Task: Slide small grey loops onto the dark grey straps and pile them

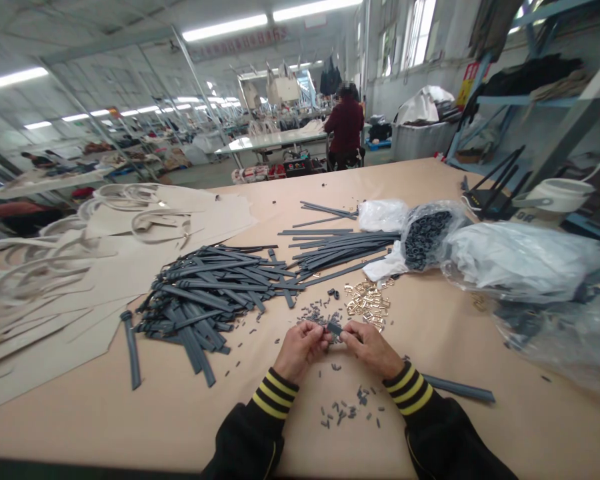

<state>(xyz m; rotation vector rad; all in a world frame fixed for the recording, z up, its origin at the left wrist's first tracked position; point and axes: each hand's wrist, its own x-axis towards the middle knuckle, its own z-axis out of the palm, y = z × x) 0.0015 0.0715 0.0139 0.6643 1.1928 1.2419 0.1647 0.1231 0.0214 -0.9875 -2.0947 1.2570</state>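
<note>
Left hand: our left hand (301, 347) pinches one end of a short dark-grey strap piece (335, 328).
Right hand: our right hand (373, 347) pinches its other end, just before the gold metal buckles (367, 303).

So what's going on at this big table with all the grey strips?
A person in black sleeves with yellow-striped cuffs holds the end of a dark grey strap between both hands: left hand, right hand, fingertips meeting over the table. Its free end trails off to their right. Just beyond lie gold metal buckles, small grey loops scattered about, and a big heap of grey straps. Clear bags sit to the right. Another person is at a far table.
</note>
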